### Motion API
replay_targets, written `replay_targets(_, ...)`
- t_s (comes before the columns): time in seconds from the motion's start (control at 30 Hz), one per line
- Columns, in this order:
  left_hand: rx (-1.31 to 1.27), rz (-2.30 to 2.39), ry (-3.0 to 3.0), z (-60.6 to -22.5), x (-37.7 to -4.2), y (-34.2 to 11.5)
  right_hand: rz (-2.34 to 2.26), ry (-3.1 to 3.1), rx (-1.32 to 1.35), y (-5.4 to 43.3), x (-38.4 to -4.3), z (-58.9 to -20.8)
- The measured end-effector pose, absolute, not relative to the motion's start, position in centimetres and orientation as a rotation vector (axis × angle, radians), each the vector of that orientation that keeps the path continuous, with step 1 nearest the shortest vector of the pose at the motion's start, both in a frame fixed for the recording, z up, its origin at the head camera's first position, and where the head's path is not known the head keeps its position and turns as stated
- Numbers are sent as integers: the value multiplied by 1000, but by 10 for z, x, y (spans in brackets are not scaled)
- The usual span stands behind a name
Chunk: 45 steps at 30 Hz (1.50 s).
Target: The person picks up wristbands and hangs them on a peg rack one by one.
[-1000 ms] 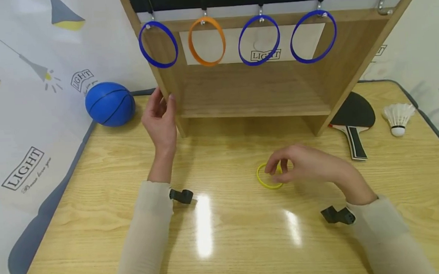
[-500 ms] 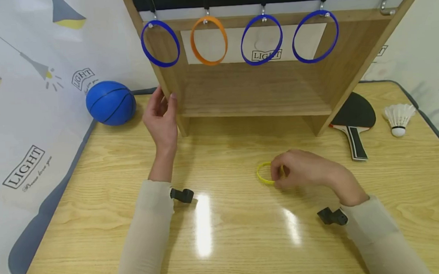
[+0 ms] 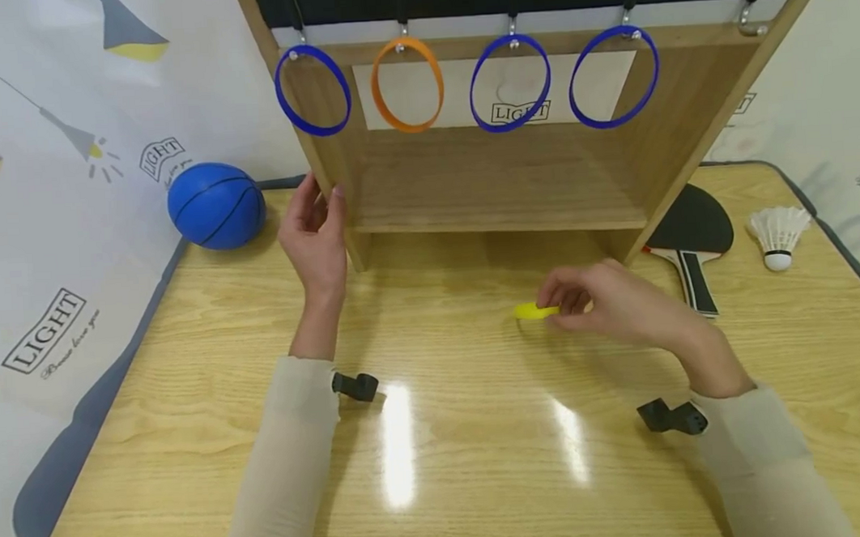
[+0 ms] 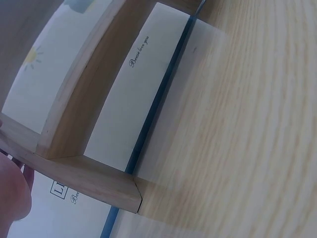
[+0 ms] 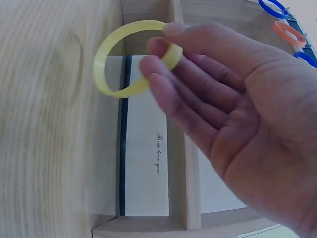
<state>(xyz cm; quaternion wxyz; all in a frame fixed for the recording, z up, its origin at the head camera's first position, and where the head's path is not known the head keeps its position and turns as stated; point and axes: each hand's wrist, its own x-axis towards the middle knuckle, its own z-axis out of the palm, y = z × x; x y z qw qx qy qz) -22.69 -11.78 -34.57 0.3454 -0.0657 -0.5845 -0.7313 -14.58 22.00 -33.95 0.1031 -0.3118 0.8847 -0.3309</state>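
Observation:
My right hand (image 3: 607,300) pinches a yellow ring (image 3: 534,311), a thin flat band, between thumb and fingertips. It is seen nearly edge-on over the table in the head view; the right wrist view shows its round loop, with the other fingers loosely bent beside it. My left hand (image 3: 315,246) grips the left side panel of a wooden shelf unit (image 3: 498,180), thumb in front and fingertips hidden behind. On the unit's front hooks hang a blue ring (image 3: 324,131), an orange ring (image 3: 411,128) and two more blue ones. The rightmost hook (image 3: 753,28) carries no ring.
A blue basketball (image 3: 217,207) sits left of the unit on the wooden table (image 3: 484,460). To the right lie a black table tennis bat (image 3: 698,222), partly behind the side panel, and a white shuttlecock (image 3: 778,234). Printed cloth hangs behind.
My right hand has taken hold of the yellow ring, lifted it off the table and turned it edge-on, moving toward the shelf unit. The left hand stays on the side panel.

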Motion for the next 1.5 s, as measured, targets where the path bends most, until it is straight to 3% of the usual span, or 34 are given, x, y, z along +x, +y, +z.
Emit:
replay_targets(0.73,-163,-1918,-1518,-341,-228,-115,-1380,2933,-1013,235,-134,-299)
replay_targets(1.13,-132,-1915,-1520,-346,-226,-117,-2370,2419,-741,259,-137,-260)
replay_targets(1.5,-138,-1927,-1504,-346,-226,-116,-2897,2508,-506,273,-149,-219)
